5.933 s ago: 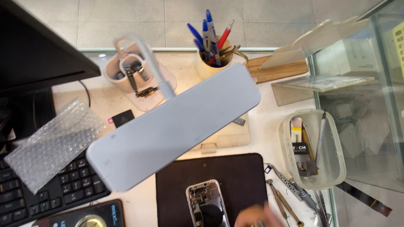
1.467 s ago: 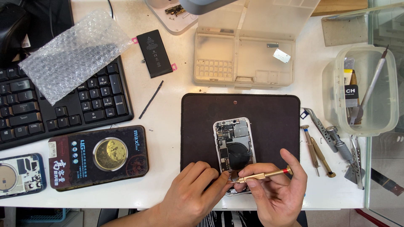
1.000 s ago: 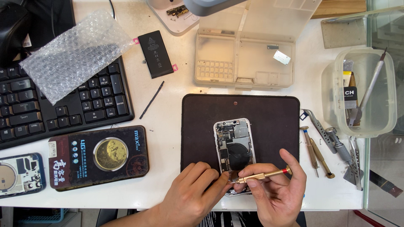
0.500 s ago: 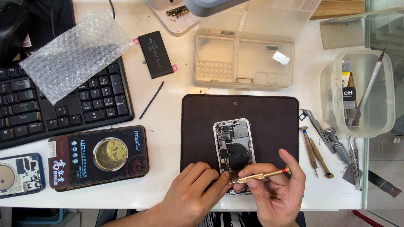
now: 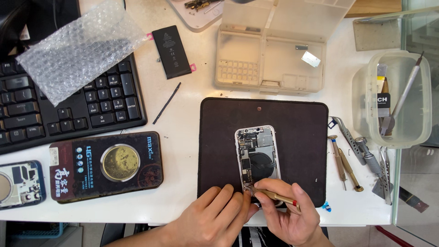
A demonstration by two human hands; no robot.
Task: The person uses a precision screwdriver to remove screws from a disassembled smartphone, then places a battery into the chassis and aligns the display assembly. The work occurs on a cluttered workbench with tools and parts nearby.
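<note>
I am watching an opened phone [image 5: 257, 155] being worked on, lying on the dark mat [image 5: 302, 132] at near centre.

The left hand [image 5: 215, 219] is bracing its lower edge, fingers loosely curled; the right hand [image 5: 288, 215] is pinching a brass screwdriver [image 5: 274, 196], tip down for control.

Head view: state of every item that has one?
Opened silver phone: back off, internals exposed, on dark mat.
Beige plastic parts box: lid open.
Clear plastic tub: uncovered, tools inside.
Left hand: steadying phone.
Right hand: holding brass screwdriver.
</note>
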